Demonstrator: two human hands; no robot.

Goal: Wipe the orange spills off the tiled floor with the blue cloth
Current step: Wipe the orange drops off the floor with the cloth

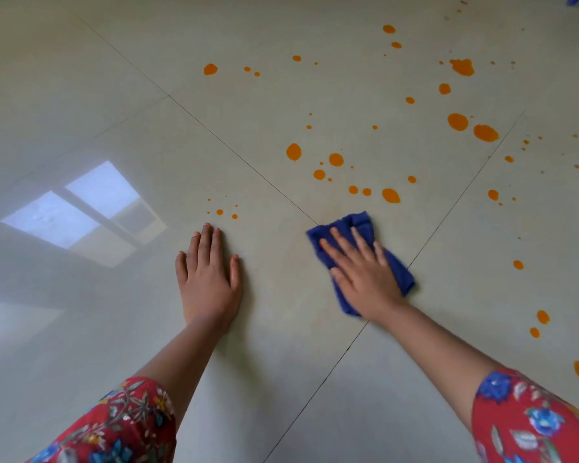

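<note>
floor (81, 95): our right hand (365, 275), fingers spread, presses the blue cloth (358, 222); left hand (208, 275) flat, fingers nearly together; orange spills (390, 195) beyond.

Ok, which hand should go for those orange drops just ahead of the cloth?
Right. The right hand presses the blue cloth, with orange drops just beyond it; the left hand lies flat on the floor, without a cloth.

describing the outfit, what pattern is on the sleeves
Red with a floral print in blue, white and yellow, on both sleeves, seen in the head view.
</note>
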